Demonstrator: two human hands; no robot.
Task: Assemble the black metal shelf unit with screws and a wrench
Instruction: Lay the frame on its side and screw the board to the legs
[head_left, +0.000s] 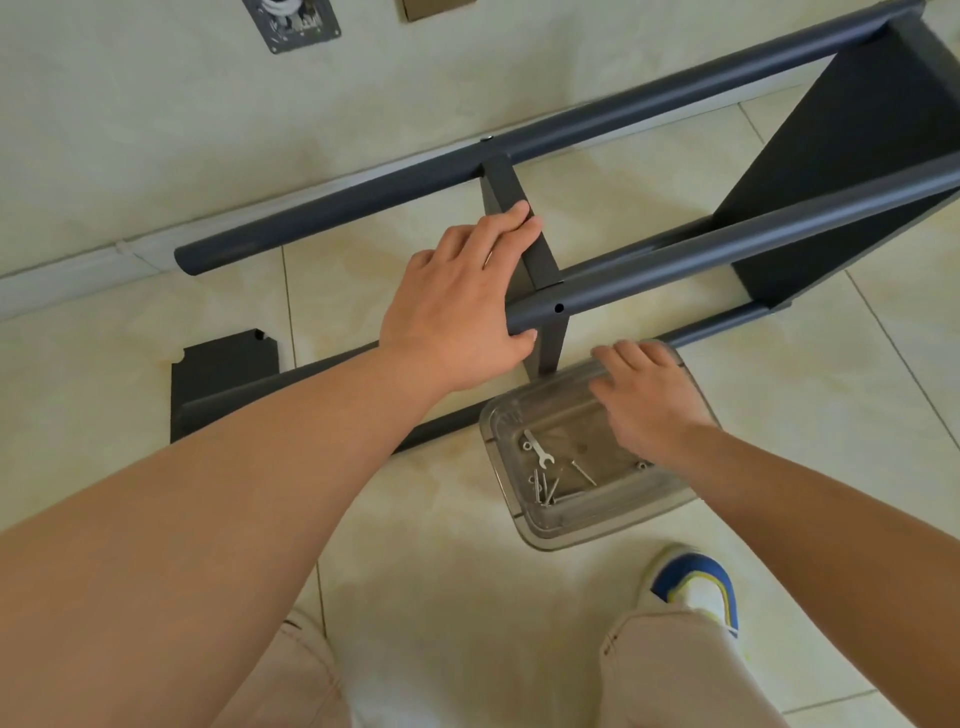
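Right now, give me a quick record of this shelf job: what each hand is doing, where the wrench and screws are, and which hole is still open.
left hand: grips the shelf panel edge and near tube
right hand: rests on the tray, fingers curled over its far rim
wrench: lying in the tray, not held
screws: loose in the tray, near corner
open hole: on the near tube beside the panel, no screw in it
frame: lying on its side on the floor tiles
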